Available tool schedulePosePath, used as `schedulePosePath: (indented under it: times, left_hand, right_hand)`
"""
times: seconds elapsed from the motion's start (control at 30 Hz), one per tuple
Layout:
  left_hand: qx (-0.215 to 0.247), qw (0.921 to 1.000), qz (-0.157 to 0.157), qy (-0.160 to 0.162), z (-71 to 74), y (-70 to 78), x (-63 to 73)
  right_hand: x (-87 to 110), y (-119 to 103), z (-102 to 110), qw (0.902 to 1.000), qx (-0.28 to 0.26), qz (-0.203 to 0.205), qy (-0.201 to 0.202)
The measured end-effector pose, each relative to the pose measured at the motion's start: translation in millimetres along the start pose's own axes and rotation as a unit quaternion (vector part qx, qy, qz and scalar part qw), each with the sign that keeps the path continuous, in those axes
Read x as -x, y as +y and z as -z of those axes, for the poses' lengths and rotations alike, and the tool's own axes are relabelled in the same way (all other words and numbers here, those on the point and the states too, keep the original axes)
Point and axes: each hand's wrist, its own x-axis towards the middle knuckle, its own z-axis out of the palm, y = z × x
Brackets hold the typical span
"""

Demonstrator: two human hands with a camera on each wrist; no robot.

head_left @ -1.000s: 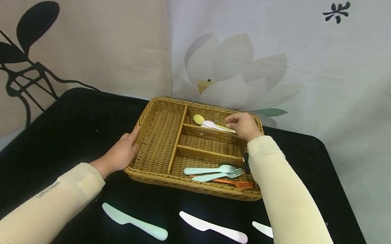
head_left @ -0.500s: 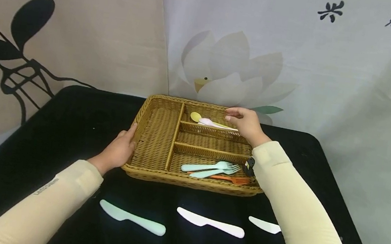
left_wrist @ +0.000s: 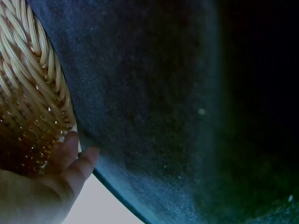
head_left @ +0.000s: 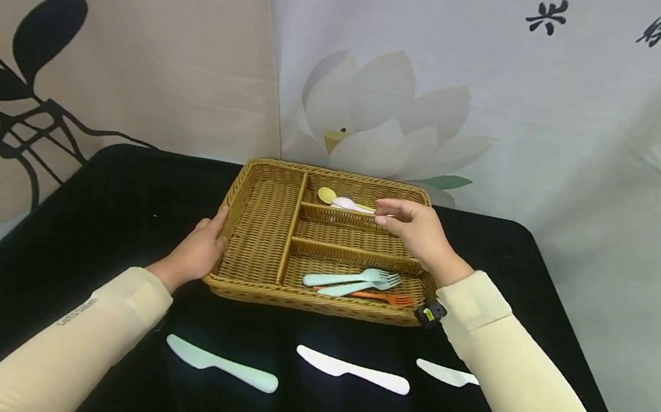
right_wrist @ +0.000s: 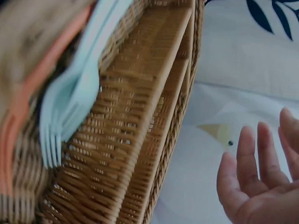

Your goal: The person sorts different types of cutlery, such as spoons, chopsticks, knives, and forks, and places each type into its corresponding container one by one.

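My left hand (head_left: 193, 251) rests against the left side of a woven cutlery basket (head_left: 259, 225); in the left wrist view its fingers (left_wrist: 84, 163) lie loosely along the woven wall. My right hand (head_left: 419, 233) is raised over the basket's right end, fingers apart and gently bent, with nothing between them. Below it, in the back compartment, lie a yellow spoon (head_left: 326, 195) and a pale pink spoon (head_left: 346, 204), their handles partly hidden by that hand. Mint green forks (head_left: 337, 279) and an orange fork (head_left: 399, 300) sit in the front compartment.
In front of the basket, a mint green knife (head_left: 221, 363), a white knife (head_left: 351, 369) and another white knife (head_left: 446, 373), partly covered by the right sleeve, lie on the black tablecloth (head_left: 140, 211). A printed curtain (head_left: 201, 48) hangs behind the table.
My right hand has drawn back from the spoons, toward me and slightly right, and its fingers have spread. My left hand stays at the basket's side. The head view has shifted slightly.
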Motion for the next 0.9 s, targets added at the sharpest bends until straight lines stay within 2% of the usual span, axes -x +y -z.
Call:
schedulePosePath:
  times: [0.17, 0.3, 0.6, 0.73, 0.9]
  left_hand:
    - [0.0, 1.0, 0.007, -0.004, 1.3, -0.2, 0.6]
    - [0.0, 1.0, 0.001, 0.0, 1.0, -0.8, 0.5]
    - [-0.001, 1.0, -0.002, 0.001, 0.5, -1.7, -0.6]
    - [0.003, 1.0, 0.001, -0.005, 0.4, -1.5, -0.4]
    - [0.006, 0.9999, 0.002, -0.009, -0.3, -1.4, 0.3]
  right_hand:
    - [19.2, -1, -5, 1.0, -0.005, 0.0, -0.005]
    - [35.8, 1, -7, 0.9996, -0.021, -0.005, -0.016]
    - [78.2, 14, -20, 0.9967, -0.043, 0.011, -0.068]
    - [94.8, 22, -27, 0.9934, -0.056, 0.007, -0.099]
    - [112.9, 30, -33, 0.9909, -0.066, -0.001, -0.117]
